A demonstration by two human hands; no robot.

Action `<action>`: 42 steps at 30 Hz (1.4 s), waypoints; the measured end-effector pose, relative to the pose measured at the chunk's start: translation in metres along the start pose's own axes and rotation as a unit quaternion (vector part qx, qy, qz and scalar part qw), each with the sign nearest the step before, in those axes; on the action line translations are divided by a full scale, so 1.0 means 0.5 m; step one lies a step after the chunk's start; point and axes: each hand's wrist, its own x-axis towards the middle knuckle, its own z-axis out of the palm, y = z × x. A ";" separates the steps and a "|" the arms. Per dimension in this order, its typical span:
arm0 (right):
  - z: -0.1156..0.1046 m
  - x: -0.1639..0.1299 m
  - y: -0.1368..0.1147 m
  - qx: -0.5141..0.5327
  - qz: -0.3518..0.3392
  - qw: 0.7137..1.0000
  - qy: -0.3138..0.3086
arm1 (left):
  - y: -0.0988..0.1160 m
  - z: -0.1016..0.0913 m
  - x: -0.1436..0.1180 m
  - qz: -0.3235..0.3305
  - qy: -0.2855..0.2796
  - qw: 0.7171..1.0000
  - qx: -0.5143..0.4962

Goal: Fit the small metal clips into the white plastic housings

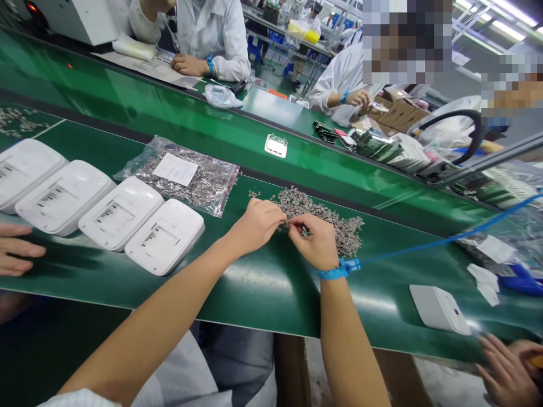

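Blue wristband (333, 273), right — long blue cord (424, 244); white left sleeve (80, 398); grey-blue trousers (244, 350).

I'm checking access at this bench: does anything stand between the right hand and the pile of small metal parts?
Nothing visible does: the right hand is at the near side of the pile. The left hand is close beside it, and the plastic bag lies off to the left.

Bright ceiling lights (515, 12) shine above green flooring (274, 78).
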 end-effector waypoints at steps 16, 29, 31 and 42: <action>0.016 0.001 -0.032 0.142 0.163 0.976 0.026 | 0.021 0.013 -0.005 -0.004 0.048 0.996 0.070; 0.002 0.000 0.003 0.195 0.201 0.939 -0.201 | 0.013 0.000 0.004 -0.067 0.135 0.988 0.038; -0.004 0.002 -0.005 0.144 0.175 0.949 -0.220 | 0.013 -0.001 0.006 -0.080 0.147 0.986 -0.007; 0.000 -0.003 0.001 0.384 0.256 0.887 -0.016 | 0.036 0.000 0.008 -0.069 0.092 0.987 -0.115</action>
